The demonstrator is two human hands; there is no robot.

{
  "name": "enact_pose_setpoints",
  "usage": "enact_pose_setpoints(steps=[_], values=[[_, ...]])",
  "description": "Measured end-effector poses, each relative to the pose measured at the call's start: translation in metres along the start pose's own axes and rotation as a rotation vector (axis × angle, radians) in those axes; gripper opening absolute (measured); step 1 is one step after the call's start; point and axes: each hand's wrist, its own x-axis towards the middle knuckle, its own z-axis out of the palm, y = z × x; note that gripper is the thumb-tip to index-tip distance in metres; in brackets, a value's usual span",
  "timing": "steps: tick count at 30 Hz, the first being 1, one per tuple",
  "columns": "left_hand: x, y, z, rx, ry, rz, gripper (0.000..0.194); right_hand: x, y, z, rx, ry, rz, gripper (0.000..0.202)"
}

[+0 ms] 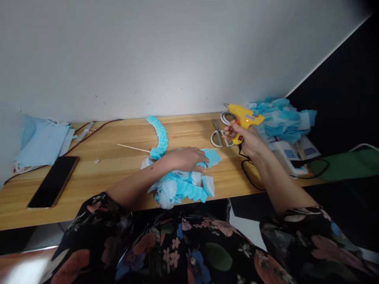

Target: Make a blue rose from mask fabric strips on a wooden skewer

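Observation:
My right hand (244, 136) is wrapped around a yellow hot glue gun (244, 116), whose nozzle points up and left and whose small light glows orange. Its black cord hangs from the handle to the table. My left hand (189, 158) reaches over a pile of blue and white fabric pieces (168, 189), its fingers curled on a light blue piece (212, 157) at the right side; the fingertips are partly hidden. A pleated blue strip (160, 134) curves away from the pile, with a thin wooden stick (133, 148) touching its lower end.
Scissors (217, 138) and a white roll (227, 117) lie behind the glue gun. More blue fabric pieces (280, 116) are heaped at the right beside a white power strip (288, 157). A phone (53, 181) and face masks (44, 144) lie at the left.

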Motion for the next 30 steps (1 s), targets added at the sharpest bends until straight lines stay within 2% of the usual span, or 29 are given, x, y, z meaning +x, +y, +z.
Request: enact_pose_setpoints(steps=[2, 5, 10, 12, 15, 18, 20, 24, 28, 30], values=[[0.001, 0.002, 0.003, 0.045, -0.025, -0.02, 0.04, -0.006, 0.015, 0.0, 0.032, -0.022, 0.081, 0.046], [-0.002, 0.005, 0.005, 0.045, -0.025, 0.01, 0.038, -0.008, 0.034, -0.01, -0.011, -0.046, 0.116, 0.045], [-0.008, 0.004, 0.002, -0.04, 0.009, 0.056, 0.044, 0.009, 0.045, -0.025, -0.087, -0.067, 0.148, 0.054], [-0.013, 0.004, -0.007, -0.054, 0.084, 0.103, 0.045, 0.018, 0.046, -0.026, -0.122, -0.057, 0.122, 0.053], [-0.033, 0.005, -0.03, -0.06, 0.274, 0.149, 0.045, 0.027, 0.043, -0.025, -0.16, -0.062, 0.09, 0.045], [-0.066, 0.0, -0.054, -0.07, 0.435, 0.12, 0.041, 0.029, 0.034, -0.025, -0.178, -0.055, 0.067, 0.039], [-0.091, -0.008, -0.063, -0.083, 0.532, 0.055, 0.04, 0.026, 0.023, -0.021, -0.206, -0.039, 0.03, 0.038], [-0.129, -0.032, -0.061, -0.084, 0.77, -0.118, 0.037, 0.019, 0.0, 0.002, -0.188, -0.101, -0.018, 0.046], [-0.145, -0.059, -0.046, -0.068, 0.976, -0.291, 0.036, 0.024, -0.018, 0.05, -0.145, -0.266, -0.034, 0.047], [-0.149, -0.073, -0.037, -0.048, 1.021, -0.371, 0.034, 0.033, -0.025, 0.075, -0.113, -0.339, -0.14, 0.045]])
